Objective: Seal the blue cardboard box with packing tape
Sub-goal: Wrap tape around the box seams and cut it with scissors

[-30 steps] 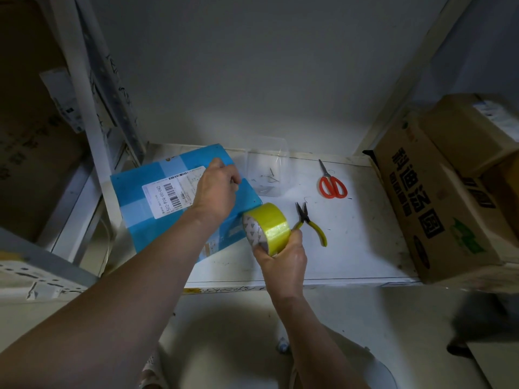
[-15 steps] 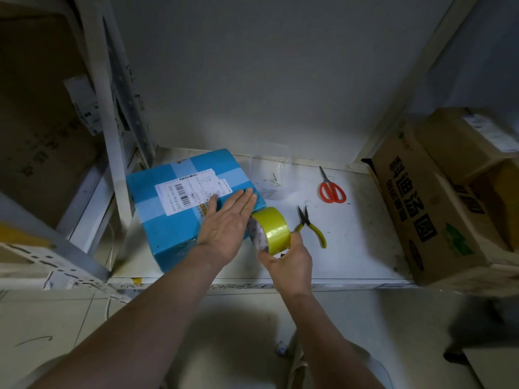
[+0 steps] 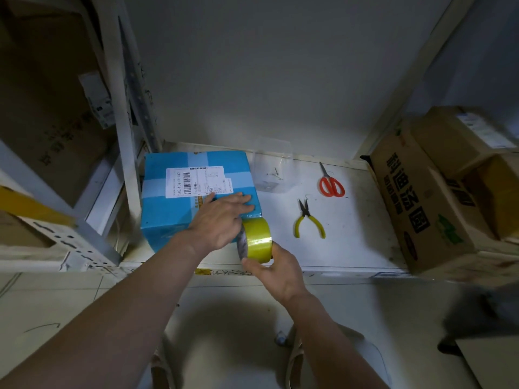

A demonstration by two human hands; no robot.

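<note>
A blue cardboard box (image 3: 179,220) is sitting at the left end of a white bench (image 3: 351,220), its white shipping label (image 3: 196,181) showing a barcode and a code that reads roughly "502-P04-00-042". A clear plastic bag (image 3: 271,175) holding a few small nails is lying just right of the box. The left hand (image 3: 217,220) is pressing flat on the box's near right corner, fingers straight. The right hand (image 3: 276,273) is gripping a yellow tape roll (image 3: 257,240) at the bench's front edge. Orange scissors (image 3: 331,182) and yellow-handled pliers (image 3: 309,220) are lying further right, beside a printed brown carton (image 3: 415,203).
</note>
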